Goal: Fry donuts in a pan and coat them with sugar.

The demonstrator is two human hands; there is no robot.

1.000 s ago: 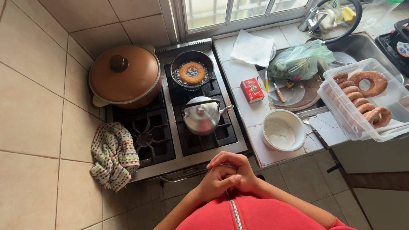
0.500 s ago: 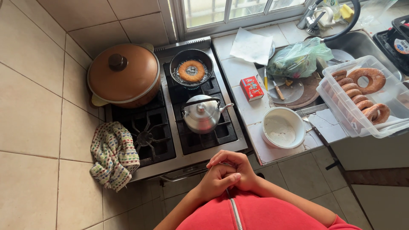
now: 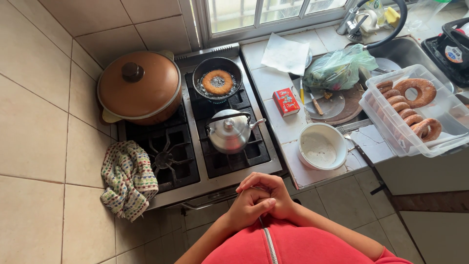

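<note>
Left hand [image 3: 246, 208] and right hand [image 3: 273, 193] clasped; fingers interlaced, holding nothing.

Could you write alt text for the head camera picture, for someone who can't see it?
A person's clasped left hand and right hand rest in front of a stove, where a doughnut fries in a small black pan. Nearby stand a metal kettle and a clear tub of fried doughnuts.
</note>
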